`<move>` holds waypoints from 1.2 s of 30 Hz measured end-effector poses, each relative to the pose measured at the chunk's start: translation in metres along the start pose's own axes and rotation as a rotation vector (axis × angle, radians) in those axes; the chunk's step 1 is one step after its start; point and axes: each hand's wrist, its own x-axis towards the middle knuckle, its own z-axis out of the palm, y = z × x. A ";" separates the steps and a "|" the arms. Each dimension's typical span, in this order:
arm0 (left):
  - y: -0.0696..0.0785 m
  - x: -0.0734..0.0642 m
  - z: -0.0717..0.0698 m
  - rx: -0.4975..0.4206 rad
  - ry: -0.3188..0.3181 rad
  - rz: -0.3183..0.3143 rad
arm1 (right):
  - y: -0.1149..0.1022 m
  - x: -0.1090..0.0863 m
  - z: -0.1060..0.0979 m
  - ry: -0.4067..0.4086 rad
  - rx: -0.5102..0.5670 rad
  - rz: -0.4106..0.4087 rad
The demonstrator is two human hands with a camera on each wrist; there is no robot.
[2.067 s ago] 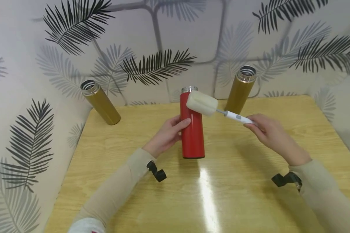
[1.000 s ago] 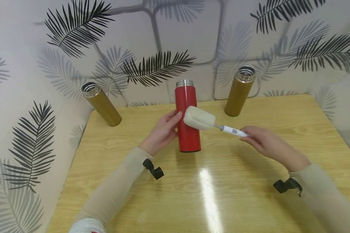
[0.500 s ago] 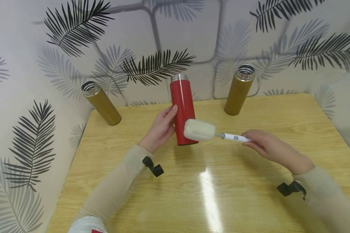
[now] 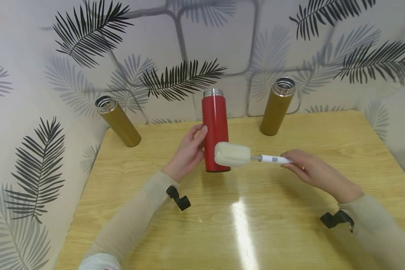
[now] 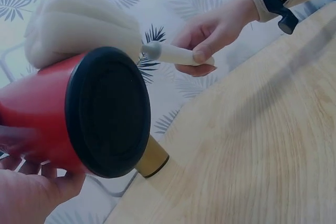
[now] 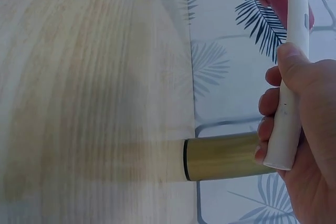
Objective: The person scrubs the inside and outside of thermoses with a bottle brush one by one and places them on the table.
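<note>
My left hand grips a red thermos flask around its side and holds it up above the table. The flask's steel mouth is uncapped and points up and away; its black base faces the left wrist view. In my right hand is the white handle of a sponge bottle brush, fingers and thumb curled round it. The brush's cream sponge head lies against the flask's lower side, covering part of it in the head view.
Two gold flasks without lids stand at the back of the wooden table: one gold flask at the left, another gold flask at the right. A leaf-patterned wall rises right behind the table.
The sponge head has moved down the flask's side, from near its mouth to near its base. The flask has shifted slightly left and up. Both hands keep their hold.
</note>
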 end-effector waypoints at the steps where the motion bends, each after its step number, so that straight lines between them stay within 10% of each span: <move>1: -0.001 -0.001 0.001 0.000 -0.001 0.000 | 0.001 0.000 -0.001 0.011 -0.003 0.005; 14: -0.009 -0.004 0.004 0.085 -0.181 -0.013 | 0.014 0.010 -0.016 0.100 -0.051 0.043; 24: -0.015 -0.007 0.007 0.165 -0.105 -0.112 | 0.015 0.013 -0.021 0.134 -0.076 0.069; 36: -0.019 -0.009 0.010 0.219 -0.158 -0.094 | 0.012 0.021 -0.031 0.170 -0.120 0.141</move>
